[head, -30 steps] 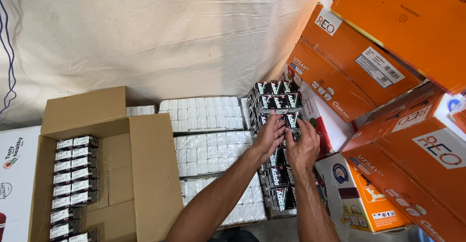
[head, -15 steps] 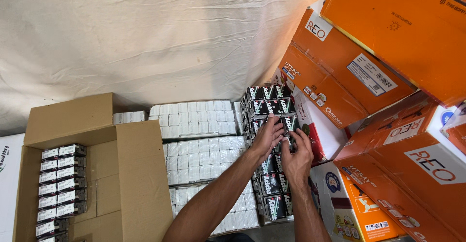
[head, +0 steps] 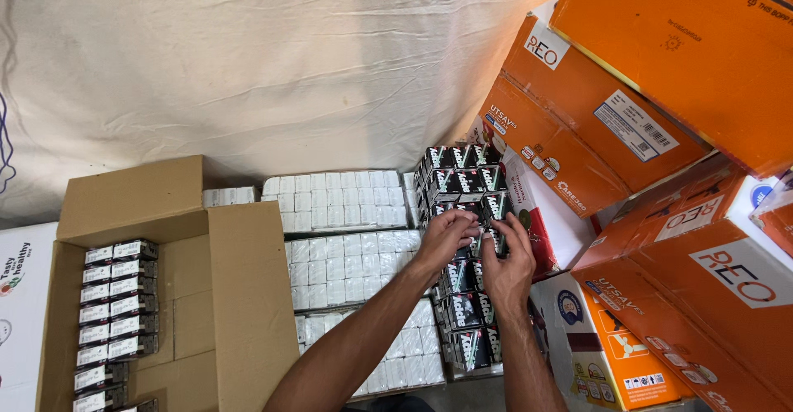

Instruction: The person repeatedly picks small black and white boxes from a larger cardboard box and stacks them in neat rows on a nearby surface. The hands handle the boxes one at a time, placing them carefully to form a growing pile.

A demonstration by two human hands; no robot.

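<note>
Both hands worked at the tall stack of small black cartons with green and white print, the landmark here. The left hand curled its fingers over a carton near the stack's middle, and the right hand pinched a carton just beside it, fingers partly closed. Left of the stack lay flat rows of small white packets; further left stood an open brown cardboard box holding 1 column of similar cartons. Right of the stack leaned large orange cardboard boxes.

Glossy, seemingly cardboard black packs; matt corrugated carton; creased cloth.
</note>
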